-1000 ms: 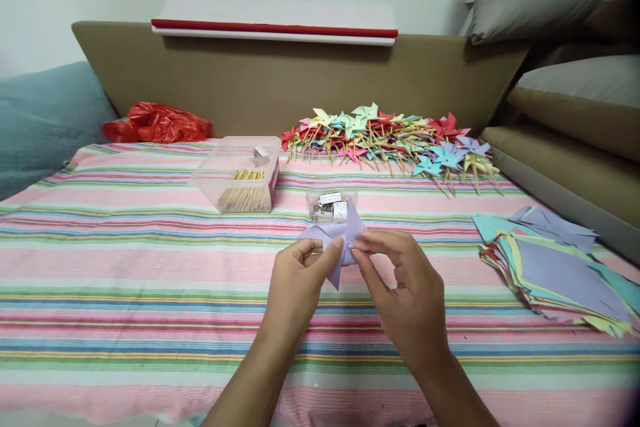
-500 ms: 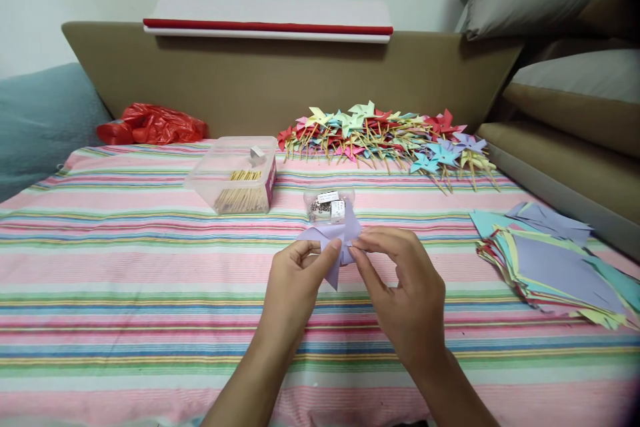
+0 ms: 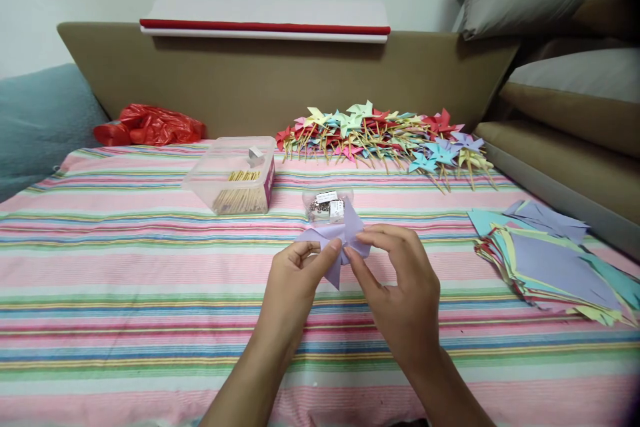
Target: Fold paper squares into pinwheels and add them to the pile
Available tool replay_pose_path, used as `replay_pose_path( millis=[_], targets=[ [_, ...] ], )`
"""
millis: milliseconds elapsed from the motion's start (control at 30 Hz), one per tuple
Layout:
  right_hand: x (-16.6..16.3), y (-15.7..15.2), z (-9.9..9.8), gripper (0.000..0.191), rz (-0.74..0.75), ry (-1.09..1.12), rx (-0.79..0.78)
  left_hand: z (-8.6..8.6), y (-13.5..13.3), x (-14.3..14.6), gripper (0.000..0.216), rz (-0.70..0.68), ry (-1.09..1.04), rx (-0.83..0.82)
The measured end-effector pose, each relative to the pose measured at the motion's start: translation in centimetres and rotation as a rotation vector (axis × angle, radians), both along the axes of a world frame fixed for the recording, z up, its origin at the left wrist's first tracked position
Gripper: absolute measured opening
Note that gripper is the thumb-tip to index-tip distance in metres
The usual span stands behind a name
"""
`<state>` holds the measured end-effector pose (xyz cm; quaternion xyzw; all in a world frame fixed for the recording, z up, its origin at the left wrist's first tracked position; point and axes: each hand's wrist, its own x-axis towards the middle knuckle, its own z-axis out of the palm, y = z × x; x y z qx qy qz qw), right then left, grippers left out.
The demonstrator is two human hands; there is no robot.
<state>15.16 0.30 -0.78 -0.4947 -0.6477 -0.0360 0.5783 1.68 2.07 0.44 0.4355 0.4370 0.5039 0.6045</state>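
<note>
Head view: left hand [image 3: 293,283] and right hand [image 3: 400,293] are both pinching a folded lilac paper pinwheel [image 3: 334,243] above the striped bedsheet [image 3: 125,280].

head-worn camera looks forward and down, close above the purple pinwheel [image 3: 351,225].

Soft, even indoor light is filling the scene; shadows are staying faint, nothing is glaring. Focus is holding sharp centrally, while the edges are bowing and the right corners are darkening.
</note>
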Motion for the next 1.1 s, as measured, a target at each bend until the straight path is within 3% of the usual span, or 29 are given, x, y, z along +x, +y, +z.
replay_pose_path(
  millis=[200, 567, 1100],
  targets=[
    [-0.2, 0.2, -0.3, 0.002, -0.066, 0.027, -0.103, 0.0, 0.1, 0.1, 0.022, 0.021, -0.029, 0.013],
    [-0.4, 0.1, -0.2, 0.015, 0.01, 0.427, -0.436, -0.1, 0.1, 0.2, 0.026, 0.034, -0.021, -0.009],
    [-1.3, -0.2, 0.0, 0.015, -0.008, 0.452, -0.406, 0.3, -0.1, 0.4, 0.029, 0.086, -0.001, 0.021]
  ],
)
